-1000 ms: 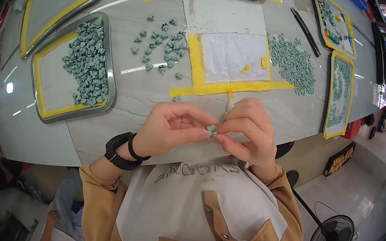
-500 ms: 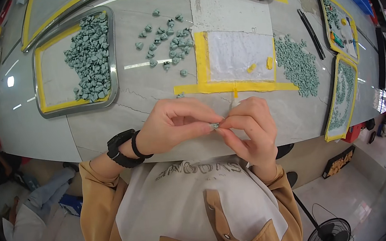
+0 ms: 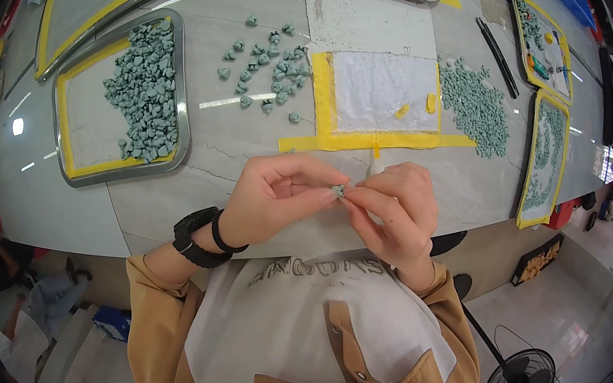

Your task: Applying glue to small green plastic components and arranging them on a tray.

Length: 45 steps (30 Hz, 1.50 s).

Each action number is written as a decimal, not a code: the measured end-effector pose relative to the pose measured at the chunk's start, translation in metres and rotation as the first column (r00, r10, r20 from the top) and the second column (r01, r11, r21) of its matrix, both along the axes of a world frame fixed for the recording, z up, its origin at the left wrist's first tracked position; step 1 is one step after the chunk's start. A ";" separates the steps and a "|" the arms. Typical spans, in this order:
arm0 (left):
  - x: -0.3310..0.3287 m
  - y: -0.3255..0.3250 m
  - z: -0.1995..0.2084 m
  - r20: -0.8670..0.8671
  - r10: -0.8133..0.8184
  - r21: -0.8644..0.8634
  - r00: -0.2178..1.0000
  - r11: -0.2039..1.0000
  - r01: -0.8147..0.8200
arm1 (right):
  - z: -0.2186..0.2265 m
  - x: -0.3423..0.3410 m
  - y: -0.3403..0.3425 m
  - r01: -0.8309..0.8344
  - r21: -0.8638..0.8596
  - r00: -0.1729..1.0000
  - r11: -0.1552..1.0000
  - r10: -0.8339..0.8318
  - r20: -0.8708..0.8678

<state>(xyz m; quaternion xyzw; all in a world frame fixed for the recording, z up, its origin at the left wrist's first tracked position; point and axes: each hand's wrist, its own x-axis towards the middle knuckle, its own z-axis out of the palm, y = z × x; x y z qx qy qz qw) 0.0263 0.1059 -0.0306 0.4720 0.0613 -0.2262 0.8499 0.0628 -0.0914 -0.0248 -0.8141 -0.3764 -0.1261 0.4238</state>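
A small grey-green part (image 3: pixel 339 189) is pinched between the fingertips of both hands, just above the near edge of the grey table (image 3: pixel 171 199). My left hand (image 3: pixel 277 198) wears a black watch and a black band at the wrist. My right hand (image 3: pixel 391 208) meets it from the right. Beyond the hands lies a white cloth pad (image 3: pixel 384 92) framed with yellow tape, with two small yellow bits on it. Loose grey-green parts (image 3: pixel 265 64) are scattered to its left and a dense pile of parts (image 3: pixel 474 104) lies to its right.
A metal tray (image 3: pixel 122 99) with yellow tape edging holds a heap of the same parts at the left. More taped trays (image 3: pixel 544 157) stand along the right and far edges. A black pen-like tool (image 3: pixel 495 56) lies right of the pad. A fan (image 3: pixel 524 375) stands on the floor.
Both hands keep pinching the small part in nearly the same place; only the fingertips shifted slightly. The view has tilted a little.
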 end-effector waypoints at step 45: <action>-0.003 -0.003 -0.007 0.224 0.162 0.128 0.961 0.973 -0.193 | -0.005 -0.008 0.014 0.161 0.138 0.923 0.977 -0.100 -0.373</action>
